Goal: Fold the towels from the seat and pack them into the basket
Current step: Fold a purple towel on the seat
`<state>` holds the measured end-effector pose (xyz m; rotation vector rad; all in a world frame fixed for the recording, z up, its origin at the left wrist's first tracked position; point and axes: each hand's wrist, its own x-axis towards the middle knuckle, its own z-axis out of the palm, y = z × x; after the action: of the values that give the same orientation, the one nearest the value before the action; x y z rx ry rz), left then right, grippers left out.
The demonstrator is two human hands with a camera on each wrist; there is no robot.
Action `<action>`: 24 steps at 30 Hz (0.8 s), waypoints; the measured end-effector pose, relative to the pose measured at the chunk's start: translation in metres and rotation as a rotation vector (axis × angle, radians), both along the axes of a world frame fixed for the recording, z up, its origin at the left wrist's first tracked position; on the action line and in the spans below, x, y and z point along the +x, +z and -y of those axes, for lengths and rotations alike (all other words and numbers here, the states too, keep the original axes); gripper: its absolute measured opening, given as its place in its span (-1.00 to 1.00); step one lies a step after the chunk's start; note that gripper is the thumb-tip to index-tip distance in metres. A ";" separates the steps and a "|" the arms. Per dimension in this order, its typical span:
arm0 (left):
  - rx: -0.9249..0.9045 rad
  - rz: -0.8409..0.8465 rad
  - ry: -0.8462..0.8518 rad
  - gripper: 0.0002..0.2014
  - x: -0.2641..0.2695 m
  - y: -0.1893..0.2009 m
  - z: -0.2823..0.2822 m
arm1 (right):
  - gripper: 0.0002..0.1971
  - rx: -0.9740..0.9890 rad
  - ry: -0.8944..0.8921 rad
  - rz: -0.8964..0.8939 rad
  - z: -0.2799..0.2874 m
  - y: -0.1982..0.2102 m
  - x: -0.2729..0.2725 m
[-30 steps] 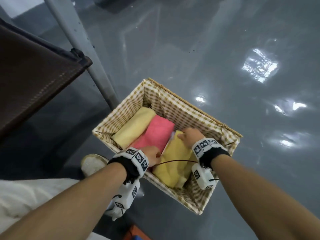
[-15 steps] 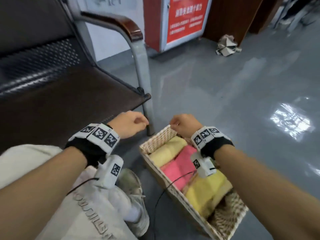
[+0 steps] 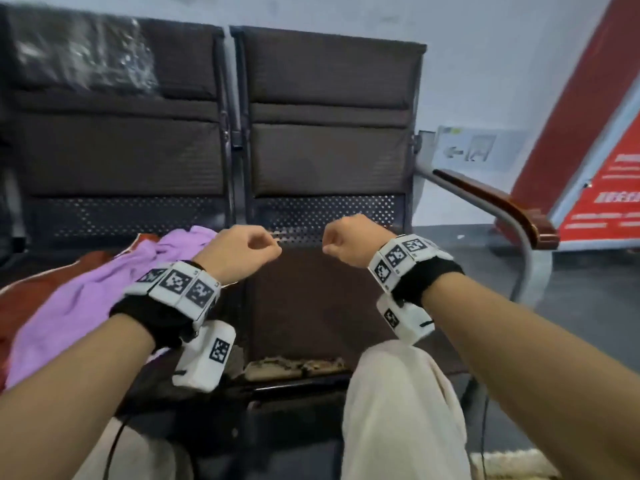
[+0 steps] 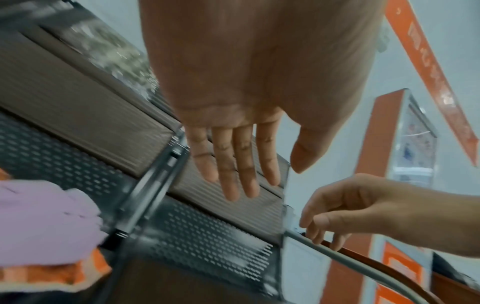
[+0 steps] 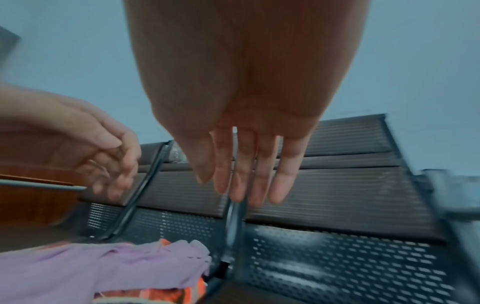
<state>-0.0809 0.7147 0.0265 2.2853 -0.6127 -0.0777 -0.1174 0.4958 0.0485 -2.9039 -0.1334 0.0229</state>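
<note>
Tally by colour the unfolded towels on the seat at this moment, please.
Purple towel: 1
Orange-red towel, lying partly under the purple one: 1
Total: 2 on the seat; neither hand holds one.

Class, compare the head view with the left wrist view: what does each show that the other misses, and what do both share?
Only the head view shows the wrist bands and trouser leg. Only the left wrist view shows the left hand's palm, fingers straight and holding nothing. Both show the purple towel, the seat's perforated back, the armrest and the right hand.
</note>
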 end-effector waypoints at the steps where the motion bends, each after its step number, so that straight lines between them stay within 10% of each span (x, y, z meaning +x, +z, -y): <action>1: 0.020 0.018 0.042 -0.94 0.010 -0.002 -0.019 | -0.84 0.015 0.036 0.004 -0.020 -0.002 0.016; 13: 0.444 -0.181 0.200 -0.82 0.072 -0.088 -0.200 | -0.84 0.110 0.373 -0.150 -0.201 -0.119 0.136; 18: 0.520 -0.342 0.116 -0.74 0.079 -0.098 -0.212 | -0.45 0.030 0.391 -0.325 -0.226 -0.164 0.142; 24: 0.525 -0.290 0.126 -0.68 0.078 -0.099 -0.206 | -0.80 0.201 0.285 -0.243 -0.227 -0.158 0.140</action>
<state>-0.0025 0.9209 -0.0723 2.7358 -0.3167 -0.5561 0.0229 0.7227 -0.1097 -2.6329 -0.4754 0.3853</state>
